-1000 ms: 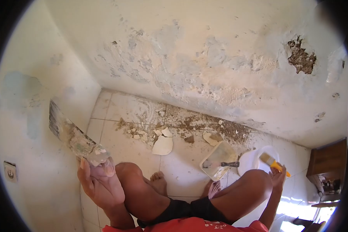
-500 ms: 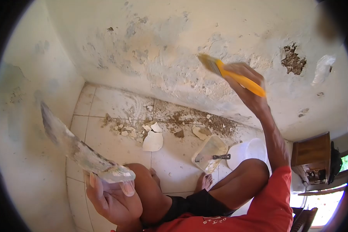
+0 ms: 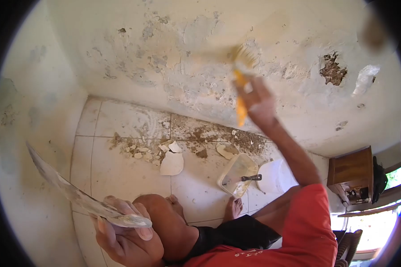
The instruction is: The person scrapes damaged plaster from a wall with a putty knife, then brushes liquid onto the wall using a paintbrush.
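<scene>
A person in a red shirt and black shorts sits low, facing a cream plastered wall (image 3: 200, 75) with peeling, greyish patches. The right hand (image 3: 259, 101), blurred, is closed around the yellow handle of a flat paintbrush with pale bristles (image 3: 241, 80), held up in front of the wall, bristles uppermost; whether they touch the plaster cannot be told. The left hand (image 3: 131, 238), partly curled, grips one end of a long, flat blade smeared with whitish plaster (image 3: 78, 192) between thumb and fingers, near the left knee; the blade slants up and away to the left.

On the white tiled floor (image 3: 120, 178) below, brown crumbs lie along the foot of the wall, with broken cream plaster pieces (image 3: 171, 164) near them. Just beside the right foot is a shallow rectangular cream plastic tub (image 3: 224, 176), a dark-handled scraper (image 3: 252, 177) resting across its rim. Right of the tub stands a round white plastic bucket (image 3: 274, 176), partly behind the right arm
</scene>
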`<state>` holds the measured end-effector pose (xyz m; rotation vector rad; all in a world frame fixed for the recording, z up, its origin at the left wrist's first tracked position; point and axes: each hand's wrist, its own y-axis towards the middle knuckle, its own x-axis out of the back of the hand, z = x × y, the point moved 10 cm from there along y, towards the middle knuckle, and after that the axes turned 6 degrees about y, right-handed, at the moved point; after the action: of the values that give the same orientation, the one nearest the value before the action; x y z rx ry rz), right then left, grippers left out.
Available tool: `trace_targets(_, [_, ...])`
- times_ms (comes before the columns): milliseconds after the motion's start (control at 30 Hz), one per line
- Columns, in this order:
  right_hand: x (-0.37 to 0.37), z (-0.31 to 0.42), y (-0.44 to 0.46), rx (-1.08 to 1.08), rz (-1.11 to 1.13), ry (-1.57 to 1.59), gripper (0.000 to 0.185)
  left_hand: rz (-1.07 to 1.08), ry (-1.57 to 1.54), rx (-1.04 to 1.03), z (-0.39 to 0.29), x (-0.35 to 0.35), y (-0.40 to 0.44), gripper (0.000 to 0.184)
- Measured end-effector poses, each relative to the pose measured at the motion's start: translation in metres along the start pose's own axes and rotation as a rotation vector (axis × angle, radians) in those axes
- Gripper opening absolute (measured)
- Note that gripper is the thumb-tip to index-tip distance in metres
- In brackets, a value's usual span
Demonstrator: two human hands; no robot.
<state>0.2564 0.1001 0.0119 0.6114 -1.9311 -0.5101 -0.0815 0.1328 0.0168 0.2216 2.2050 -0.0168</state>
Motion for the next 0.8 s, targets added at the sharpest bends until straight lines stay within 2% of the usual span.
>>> trace_targets(67, [-0.062,0.035,-0.025,0.012,0.308,0.055,0.049,0.019,0.005,0.002,0.000,-0.002,-0.002,0.024])
trace_targets(100, [-0.059,0.044,-0.018,-0.019,0.234,0.209,0.043,0.035,0.018,0.003,0.000,-0.003,-0.002,0.024])
trace_targets(133, [-0.057,0.042,-0.015,-0.021,0.229,0.201,0.043,0.043,0.014,0.001,-0.001,-0.001,-0.002,0.024])
trace_targets(200, [-0.039,0.010,-0.010,-0.314,0.076,0.657,0.032,0.107,0.001,0.024,-0.001,0.001,-0.002,0.024])
trace_targets(233, [-0.005,-0.015,-0.003,-0.369,-0.089,0.680,0.026,0.113,-0.002,0.035,0.001,-0.001,-0.001,0.024])
trace_targets(267, [0.018,-0.042,-0.014,-0.296,-0.340,0.697,0.029,0.068,0.006,0.023,0.000,0.001,0.000,0.025])
trace_targets(300, [0.035,-0.067,-0.027,-0.525,-0.362,0.691,0.028,0.027,0.012,0.004,0.000,0.003,0.003,0.025])
trace_targets(400, [0.092,-0.097,-0.083,-0.771,-0.600,0.251,0.020,0.039,-0.031,0.046,0.002,-0.002,0.003,0.026])
trace_targets(467, [0.105,-0.091,-0.103,-0.772,-0.656,0.009,0.020,-0.014,-0.060,0.110,0.009,0.013,-0.004,0.031])
trace_targets(500, [0.097,-0.086,-0.101,-0.718,-0.679,0.070,0.020,-0.070,-0.086,0.170,0.015,0.021,-0.008,0.039])
trace_targets(533, [0.084,-0.078,-0.096,-0.667,-0.704,0.129,0.021,-0.062,-0.082,0.172,0.016,0.019,-0.008,0.039])
trace_targets(567, [0.051,-0.076,-0.097,-0.658,-0.771,0.381,0.022,-0.124,-0.069,0.159,0.015,0.024,-0.008,0.039])
trace_targets(600, [0.039,-0.050,-0.068,-0.699,-0.520,0.229,0.024,-0.186,-0.055,0.147,0.014,0.029,-0.010,0.040])
trace_targets(633, [0.004,-0.039,-0.058,-0.786,-0.397,0.355,0.027,-0.178,-0.049,0.150,0.015,0.028,-0.010,0.040])
trace_targets(733, [-0.016,0.017,0.000,-0.485,-0.293,0.395,0.029,-0.275,-0.060,0.070,0.009,0.037,-0.011,0.041])
trace_targets(800, [-0.009,0.013,0.003,-0.496,-0.292,0.609,0.029,-0.268,-0.060,0.115,0.011,0.038,-0.013,0.040])
